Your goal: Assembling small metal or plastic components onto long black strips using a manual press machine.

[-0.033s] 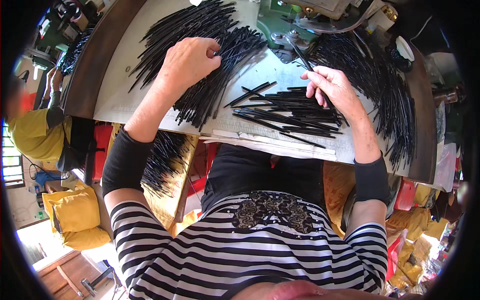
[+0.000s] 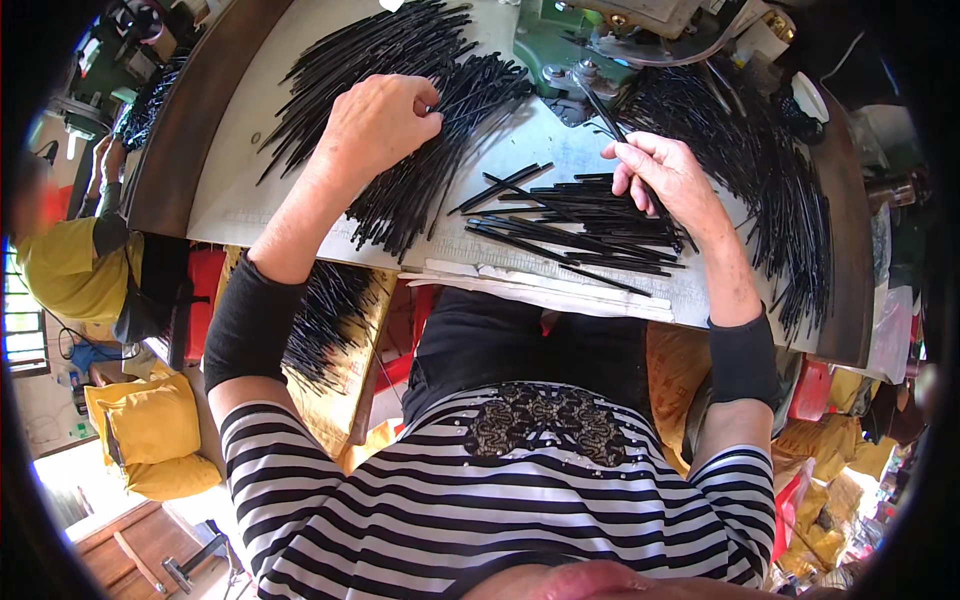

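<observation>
My left hand (image 2: 378, 122) is over a large pile of thin black rods (image 2: 400, 205) on the left of the table. Its thumb and fingers are curled together, and what they grip, if anything, is hidden. My right hand (image 2: 668, 180) is closed around a slim black rod (image 2: 604, 112), which slants up and left to a metal fitting (image 2: 585, 70) on a green machine (image 2: 535, 40). Below that hand lies a smaller heap of loose black rods (image 2: 570, 235), mostly crosswise, near the table's front edge.
A third heap of black rods (image 2: 790, 220) covers the table's right side. The pale tabletop (image 2: 230, 190) has a brown curved rim (image 2: 185, 130). More rods fill an open yellow sack (image 2: 350, 385) below the left edge. At far left sits another person in a yellow top (image 2: 70, 270).
</observation>
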A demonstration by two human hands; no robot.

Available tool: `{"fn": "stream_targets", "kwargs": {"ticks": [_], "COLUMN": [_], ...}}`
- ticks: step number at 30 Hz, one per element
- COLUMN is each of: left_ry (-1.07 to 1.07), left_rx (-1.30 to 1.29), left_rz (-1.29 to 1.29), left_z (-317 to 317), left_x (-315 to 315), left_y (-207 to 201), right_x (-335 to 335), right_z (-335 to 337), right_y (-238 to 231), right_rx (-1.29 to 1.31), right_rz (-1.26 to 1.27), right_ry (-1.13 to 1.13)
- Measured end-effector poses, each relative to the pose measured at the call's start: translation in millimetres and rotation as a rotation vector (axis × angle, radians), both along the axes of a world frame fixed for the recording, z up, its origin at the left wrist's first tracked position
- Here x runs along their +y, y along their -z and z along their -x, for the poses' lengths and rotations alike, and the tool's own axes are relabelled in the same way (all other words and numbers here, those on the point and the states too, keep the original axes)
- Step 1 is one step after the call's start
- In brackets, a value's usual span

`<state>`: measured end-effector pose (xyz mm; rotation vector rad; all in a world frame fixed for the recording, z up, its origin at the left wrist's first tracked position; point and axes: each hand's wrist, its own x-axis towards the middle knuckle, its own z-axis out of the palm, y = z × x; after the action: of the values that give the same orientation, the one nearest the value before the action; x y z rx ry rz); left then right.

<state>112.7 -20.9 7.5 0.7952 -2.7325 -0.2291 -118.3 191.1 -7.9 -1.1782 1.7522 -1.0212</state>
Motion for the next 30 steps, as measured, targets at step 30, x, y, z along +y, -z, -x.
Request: {"fn": "stream_targets", "kwargs": {"ticks": [30], "left_ry": [-0.124], "left_rx": [0.464], "left_rz": [-0.906], "left_z": [-14], "left_x": [-19], "left_y": [2], "right_x": [-1], "right_z": [0], "right_y": [2], "right_rx": [0.014], "right_rz": [0.001], "right_ry": [0.008]}}
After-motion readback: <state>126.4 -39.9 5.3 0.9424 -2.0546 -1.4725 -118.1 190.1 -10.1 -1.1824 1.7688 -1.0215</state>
